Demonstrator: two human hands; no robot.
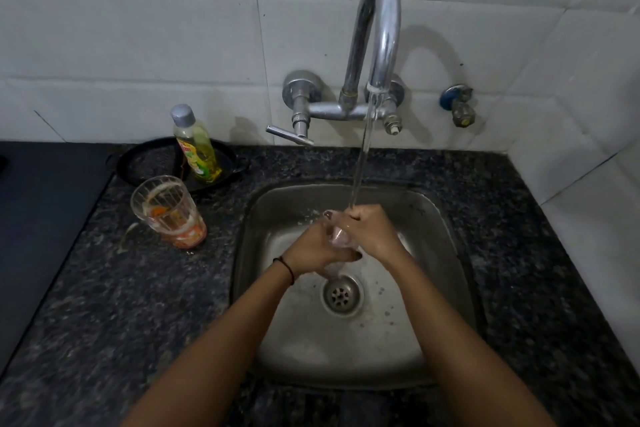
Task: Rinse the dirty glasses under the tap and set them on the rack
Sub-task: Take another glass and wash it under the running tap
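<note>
Two glasses show. The left hand [313, 248] and right hand [373, 229] both grip one clear glass [338, 240] over the sink [434, 239], under the single tap's [378, 28] stream. The stained glass [169, 212] stands on the table [104, 295] left of the sink, just before one soap bottle [196, 146], whose label is unreadable.

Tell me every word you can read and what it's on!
The dish soap bottle has a printed label, too blurred to read.
No words or numbers show on the dirty glass on the counter, the glass being rinsed, the tap or the sink.
</note>
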